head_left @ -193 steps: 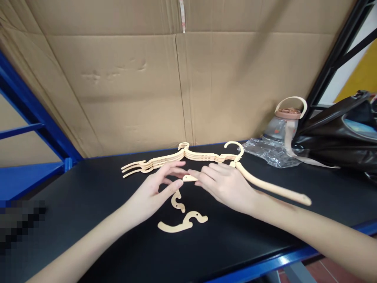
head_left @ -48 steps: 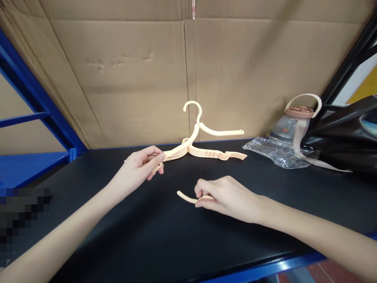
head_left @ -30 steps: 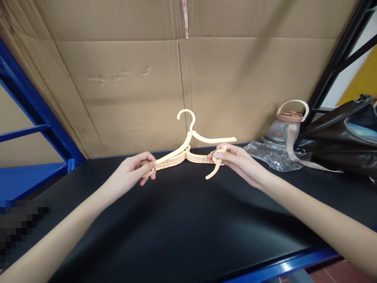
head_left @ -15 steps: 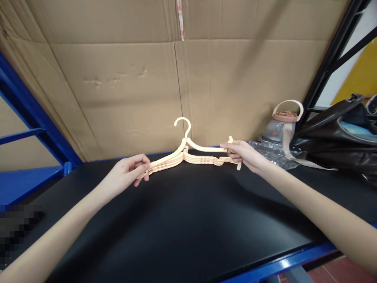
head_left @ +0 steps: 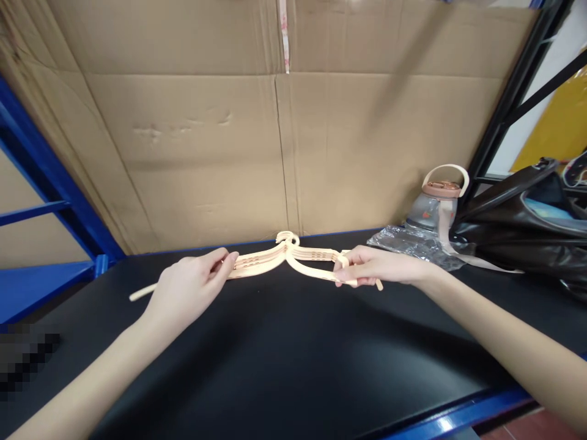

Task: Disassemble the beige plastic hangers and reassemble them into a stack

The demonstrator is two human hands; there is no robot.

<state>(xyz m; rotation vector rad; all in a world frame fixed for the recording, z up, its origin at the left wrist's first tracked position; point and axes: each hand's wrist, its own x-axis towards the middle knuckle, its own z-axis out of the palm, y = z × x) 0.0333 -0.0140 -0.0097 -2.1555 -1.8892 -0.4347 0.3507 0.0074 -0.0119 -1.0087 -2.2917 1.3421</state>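
Note:
Several cream plastic hangers (head_left: 263, 260) lie stacked near the back of the black tabletop (head_left: 275, 354), their hooks bunched together at the middle. My left hand (head_left: 192, 281) is closed round the left arms of the stack, and a thin cream rod end sticks out to its left. On the other side my right hand (head_left: 367, 266) pinches the right arm of the front hanger, which bows toward me, apart from the arms behind. A short rod end shows below the right fingers. The fingertips partly hide the hangers' ends.
Cardboard (head_left: 206, 153) stands upright behind the tabletop. At the right are a clear bottle (head_left: 426, 211) with a pink lid and strap, crinkled clear plastic (head_left: 403, 244) and a black bag (head_left: 513, 220). A blue metal frame (head_left: 59, 177) rises at the left.
The raised hanger has tipped forward and down, so its hook now sits with the others. My right hand has moved lower, and my left hand has shifted slightly with its back turned up.

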